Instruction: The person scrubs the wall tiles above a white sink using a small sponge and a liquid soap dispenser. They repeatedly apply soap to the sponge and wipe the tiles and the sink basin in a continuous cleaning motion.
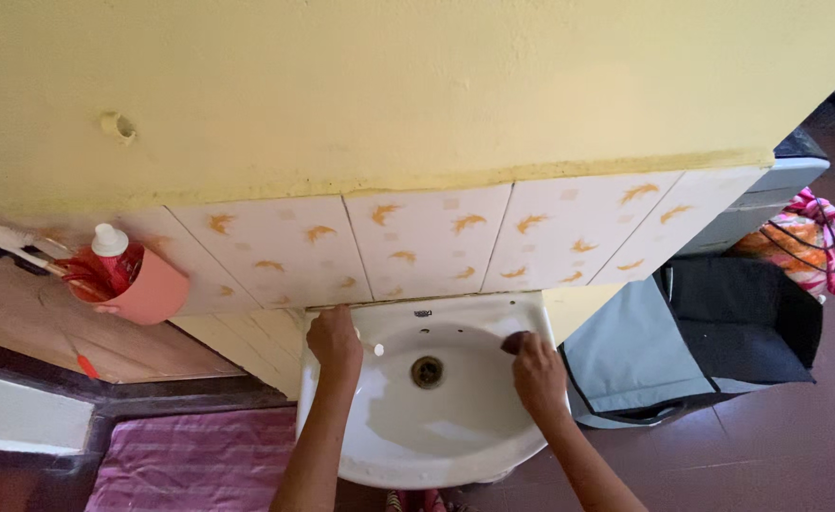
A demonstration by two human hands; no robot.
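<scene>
Two hands at one white basin.

We saw one pink cup (152, 294) on the wall, then our left hand (334, 341), fingers curled over the basin (436, 446) rim, one drain (427, 372), and our right hand (537, 372), fingers closed on one dark scrubber (512, 342) against the right rim.

One head-worn camera looks steeply down from above, facing the tiled wall (417, 246). The white washbasin (436, 436) sits close below, low in frame.

Left hand (334, 341) rests on the white sink (436, 446) rim, right hand (537, 372) presses a dark scrubber (513, 342) inside the basin.
</scene>
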